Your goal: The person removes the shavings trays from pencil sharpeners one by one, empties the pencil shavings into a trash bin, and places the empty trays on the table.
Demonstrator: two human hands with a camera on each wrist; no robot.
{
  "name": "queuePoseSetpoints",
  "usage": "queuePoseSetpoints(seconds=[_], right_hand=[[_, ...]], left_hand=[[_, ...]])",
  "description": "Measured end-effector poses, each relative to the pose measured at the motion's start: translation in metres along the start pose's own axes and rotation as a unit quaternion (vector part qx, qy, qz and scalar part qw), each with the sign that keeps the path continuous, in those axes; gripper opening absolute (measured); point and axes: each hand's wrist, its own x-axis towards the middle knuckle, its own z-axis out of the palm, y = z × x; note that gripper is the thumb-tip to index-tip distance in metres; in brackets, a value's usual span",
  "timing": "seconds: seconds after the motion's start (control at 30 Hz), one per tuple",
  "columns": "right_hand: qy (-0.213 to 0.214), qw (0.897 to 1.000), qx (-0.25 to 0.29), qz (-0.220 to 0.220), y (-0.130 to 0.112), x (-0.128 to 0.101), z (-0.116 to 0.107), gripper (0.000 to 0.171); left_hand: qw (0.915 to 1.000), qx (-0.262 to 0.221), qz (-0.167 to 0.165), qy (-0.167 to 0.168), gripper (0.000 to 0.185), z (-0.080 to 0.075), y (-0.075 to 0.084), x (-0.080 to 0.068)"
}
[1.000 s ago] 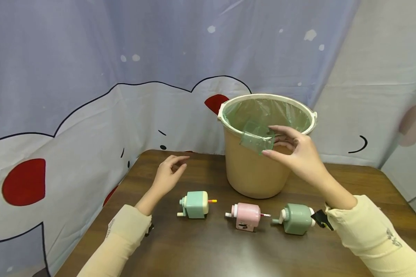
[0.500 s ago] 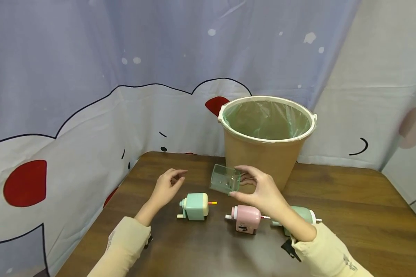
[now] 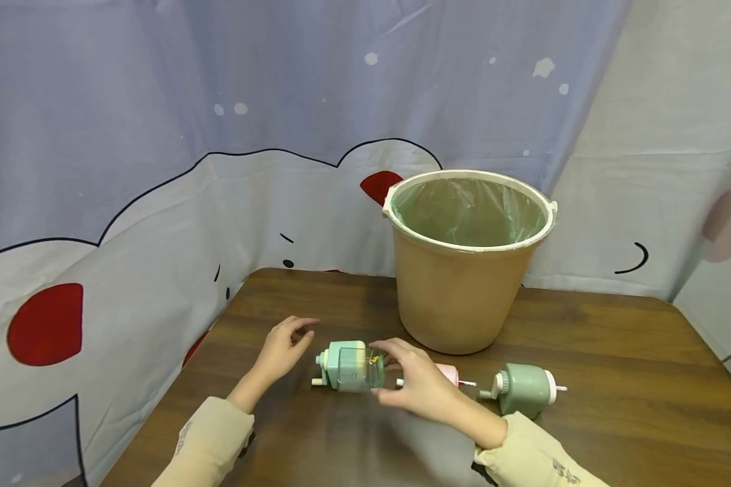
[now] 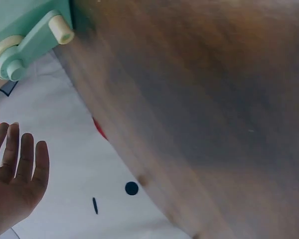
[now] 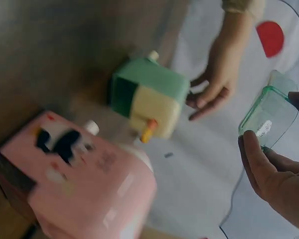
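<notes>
In front of the bucket (image 3: 466, 270), your right hand (image 3: 417, 385) has brought the clear tray (image 5: 267, 117), pinched between its fingers, down from the rim to the mint sharpener (image 3: 344, 365), ready to slot back; your left hand (image 3: 283, 348) waits open beside it

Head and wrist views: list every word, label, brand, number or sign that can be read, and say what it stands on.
Nothing can be read in any view.
Right sleeve: small dark print, too small to read.
Left sleeve: faint print, too small to read.
Pink sharpener: black and white markings, blurred; no letters can be made out.
Clear green drawer held by the right hand: a pale patch, unreadable.
Bucket: no print shows.
</notes>
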Motion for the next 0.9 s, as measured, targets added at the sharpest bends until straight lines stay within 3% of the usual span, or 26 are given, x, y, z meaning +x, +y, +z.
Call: queuePoseSetpoints(seconds=[0.13,0.47,0.73,0.9], right_hand=[[-0.013,0.999,-0.047,0.004,0.004,-0.003,0.017,0.056],[-0.07,0.993,-0.097,0.024,0.015,-0.005,0.057,0.058],[-0.127,0.978,-0.163,0.035,0.028,-0.003,0.079,0.064],[-0.153,0.973,-0.172,0.033,0.033,-0.002,0.088,0.062]], left_hand=[[1.0,0.007,-0.005,0.002,0.025,0.003,-0.006,-0.003],[0.9997,0.012,-0.022,-0.001,0.025,0.008,-0.016,-0.01],[1.0,0.006,0.002,0.006,0.022,0.015,-0.015,-0.011],[1.0,0.001,0.001,0.001,0.022,0.015,-0.013,-0.01]])
